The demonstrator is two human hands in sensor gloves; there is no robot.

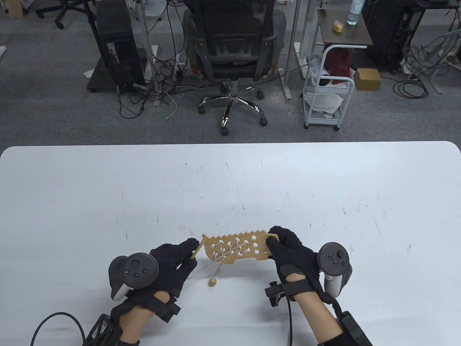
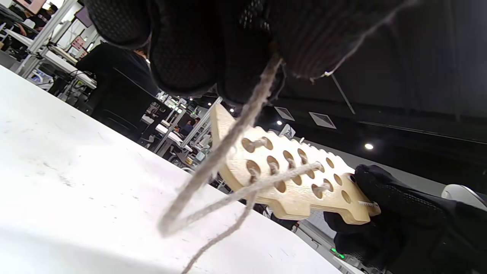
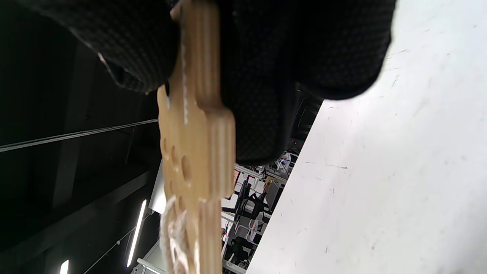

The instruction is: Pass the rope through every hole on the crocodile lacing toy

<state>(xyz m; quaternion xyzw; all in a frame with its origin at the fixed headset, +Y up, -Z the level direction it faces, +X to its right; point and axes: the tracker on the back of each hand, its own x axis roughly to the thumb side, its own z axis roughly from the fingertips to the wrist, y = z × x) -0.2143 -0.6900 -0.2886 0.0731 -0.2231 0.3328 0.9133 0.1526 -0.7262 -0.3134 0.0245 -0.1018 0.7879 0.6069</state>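
The wooden crocodile board (image 1: pixel 236 248) is held a little above the white table (image 1: pixel 230 180), long side left to right. Pale rope (image 1: pixel 230 251) runs through several holes on its left half; the right-hand holes are bare. My right hand (image 1: pixel 276 242) grips the board's right end. My left hand (image 1: pixel 188 249) pinches the rope's wooden needle (image 1: pixel 196 249) just left of the board. In the left wrist view the rope (image 2: pixel 228 140) hangs from my fingers, loops on the table and runs to the board (image 2: pixel 293 179). The right wrist view shows the board (image 3: pixel 198 133) edge-on between my fingers.
A small wooden bead (image 1: pixel 213 282) at the rope's end lies on the table below the board. Cables trail from both wrists at the near edge. An office chair (image 1: pixel 234 43) and a white cart (image 1: pixel 329 90) stand beyond the table's far edge.
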